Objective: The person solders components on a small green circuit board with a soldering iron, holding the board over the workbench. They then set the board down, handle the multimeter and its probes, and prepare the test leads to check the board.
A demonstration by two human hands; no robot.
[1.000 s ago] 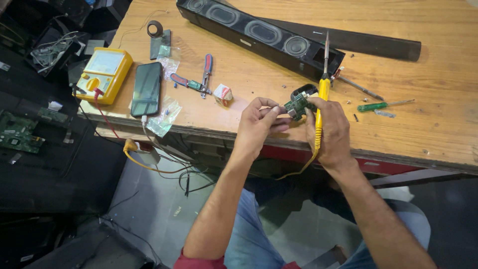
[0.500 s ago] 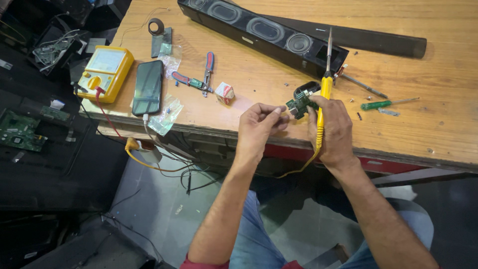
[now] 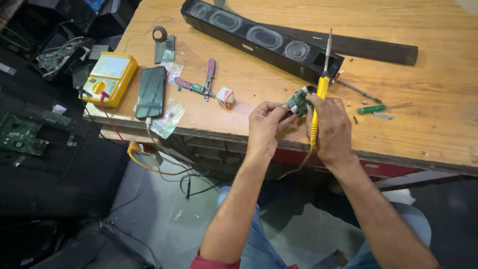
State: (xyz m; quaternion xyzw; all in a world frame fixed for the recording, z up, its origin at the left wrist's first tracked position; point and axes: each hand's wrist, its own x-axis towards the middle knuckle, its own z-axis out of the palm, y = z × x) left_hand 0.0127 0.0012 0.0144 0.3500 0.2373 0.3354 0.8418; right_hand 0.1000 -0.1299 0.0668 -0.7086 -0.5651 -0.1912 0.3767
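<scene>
Pinching a small green circuit board (image 3: 298, 102) above the desk (image 3: 438, 134) edge, the left hand (image 3: 264, 127) meets the right hand (image 3: 331, 129), which grips a yellow soldering iron (image 3: 321, 94) near the black speaker bar (image 3: 259, 40).

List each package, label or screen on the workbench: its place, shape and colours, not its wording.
Multimeter: far left edge, yellow, pale rectangular screen.
Smartphone: beside it, dark blank screen.
Plastic bags: by the phone, small, clear.
Small carton: centre, white and red.
</scene>
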